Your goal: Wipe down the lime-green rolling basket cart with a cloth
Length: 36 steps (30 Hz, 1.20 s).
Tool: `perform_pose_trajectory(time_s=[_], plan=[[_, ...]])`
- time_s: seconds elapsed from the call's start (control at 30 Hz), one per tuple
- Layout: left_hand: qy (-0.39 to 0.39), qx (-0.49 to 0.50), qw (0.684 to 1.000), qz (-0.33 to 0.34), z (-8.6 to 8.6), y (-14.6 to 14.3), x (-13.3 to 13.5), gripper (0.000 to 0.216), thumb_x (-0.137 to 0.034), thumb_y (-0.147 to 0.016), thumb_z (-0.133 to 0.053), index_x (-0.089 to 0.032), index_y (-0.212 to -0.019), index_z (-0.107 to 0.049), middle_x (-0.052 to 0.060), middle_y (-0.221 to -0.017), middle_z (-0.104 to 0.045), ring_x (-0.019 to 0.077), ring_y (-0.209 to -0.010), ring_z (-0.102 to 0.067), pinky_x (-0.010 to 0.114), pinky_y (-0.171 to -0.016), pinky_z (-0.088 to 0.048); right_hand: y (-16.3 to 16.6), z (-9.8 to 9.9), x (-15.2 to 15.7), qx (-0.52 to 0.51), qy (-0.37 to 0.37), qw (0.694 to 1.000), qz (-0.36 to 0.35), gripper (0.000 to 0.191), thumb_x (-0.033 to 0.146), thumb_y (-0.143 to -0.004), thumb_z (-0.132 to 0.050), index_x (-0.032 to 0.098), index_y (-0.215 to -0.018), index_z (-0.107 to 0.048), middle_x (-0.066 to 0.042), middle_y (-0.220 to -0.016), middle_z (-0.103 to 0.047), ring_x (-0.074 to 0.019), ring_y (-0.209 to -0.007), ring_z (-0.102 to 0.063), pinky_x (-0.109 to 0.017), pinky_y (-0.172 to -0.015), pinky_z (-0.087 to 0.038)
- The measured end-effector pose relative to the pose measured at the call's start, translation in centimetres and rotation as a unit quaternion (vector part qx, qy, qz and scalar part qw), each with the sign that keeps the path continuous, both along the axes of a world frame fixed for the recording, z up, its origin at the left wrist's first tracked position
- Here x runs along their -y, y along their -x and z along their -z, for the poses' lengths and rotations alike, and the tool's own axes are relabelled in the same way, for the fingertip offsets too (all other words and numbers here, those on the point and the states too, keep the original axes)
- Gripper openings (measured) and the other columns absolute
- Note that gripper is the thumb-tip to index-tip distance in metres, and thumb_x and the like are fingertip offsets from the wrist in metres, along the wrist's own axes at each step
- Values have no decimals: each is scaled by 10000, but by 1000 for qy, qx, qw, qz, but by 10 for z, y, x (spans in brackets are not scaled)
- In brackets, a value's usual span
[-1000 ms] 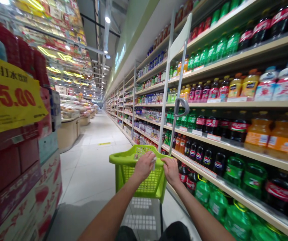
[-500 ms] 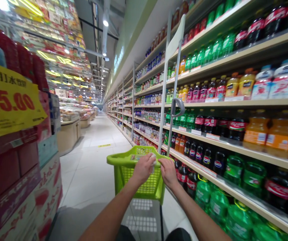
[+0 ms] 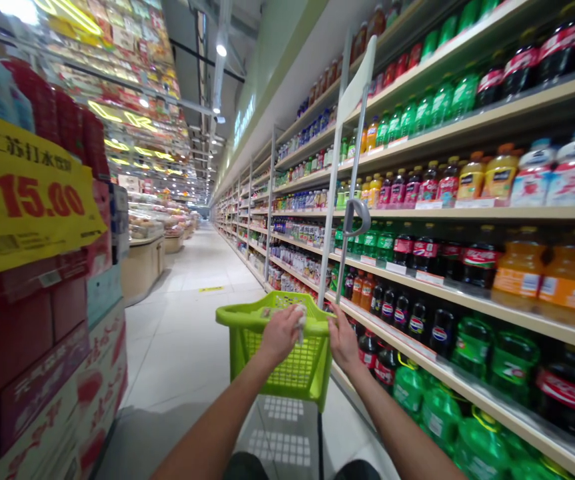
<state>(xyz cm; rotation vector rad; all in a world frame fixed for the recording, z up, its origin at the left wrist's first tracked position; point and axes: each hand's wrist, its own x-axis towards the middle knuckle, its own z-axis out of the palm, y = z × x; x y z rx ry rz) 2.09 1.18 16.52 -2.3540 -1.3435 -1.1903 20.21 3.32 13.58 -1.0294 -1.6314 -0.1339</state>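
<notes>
A lime-green shopping cart basket (image 3: pixel 247 333) rolls ahead of me down a supermarket aisle. My left hand (image 3: pixel 280 333) is closed on its near rim and also pinches a small white paper (image 3: pixel 299 315). My right hand (image 3: pixel 342 340) grips the same rim just to the right, fingers wrapped round it. Both forearms reach forward from the bottom of the view. A thin metal pole with a white sign (image 3: pixel 360 87) rises from the cart.
Long shelves of soft-drink bottles (image 3: pixel 442 267) run close along the right. On the left stands a stack of red cartons (image 3: pixel 42 347) with a yellow 15.00 price sign (image 3: pixel 27 193). The tiled aisle floor (image 3: pixel 187 320) stretches ahead towards display counters (image 3: pixel 142 260).
The view has shifted slightly along the aisle. Both hands stay closed on the cart rim in the same grip.
</notes>
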Motion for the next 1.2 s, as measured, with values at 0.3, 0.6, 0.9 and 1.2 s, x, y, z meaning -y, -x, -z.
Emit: perform_pose_trajectory(time_s=[0.3,0.6,0.9,1.2], plan=[[-14,-55,998,24,7,-51,-7,323,-110,-760,-421,-175,-1061,-520,91,-1187,-514,188,-1122,-450,368,-973,-364,-24,7,-8,-87,106,991,1,520,399,-843,-239,109,-1236,-417,-119,-1086,-604,-214,-991,-571,-357,-856,-427],[-20,23,999,-34,4,7,-5,367,-76,-704,-433,-182,-1041,-532,85,-1204,-500,206,-1111,-456,410,-977,-364,-35,7,3,-87,93,992,-2,505,402,-861,-235,126,-1243,-418,-101,-1046,-627,-212,-935,-589,-344,-811,-439],[-20,-64,995,73,3,-67,3,301,-80,-728,-419,-193,-978,-542,76,-1134,-538,192,-1088,-469,384,-951,-391,-26,9,5,-38,57,996,60,468,371,-872,-227,146,-1221,-444,-88,-1029,-632,-210,-997,-558,-374,-873,-395],[13,101,988,-114,-4,29,-6,366,-65,-692,-380,-168,-1005,-539,81,-1113,-537,201,-1088,-469,408,-982,-362,-19,-11,17,117,66,987,90,309,237,-852,-324,198,-951,-614,-56,-985,-652,-199,-950,-559,-390,-893,-305]])
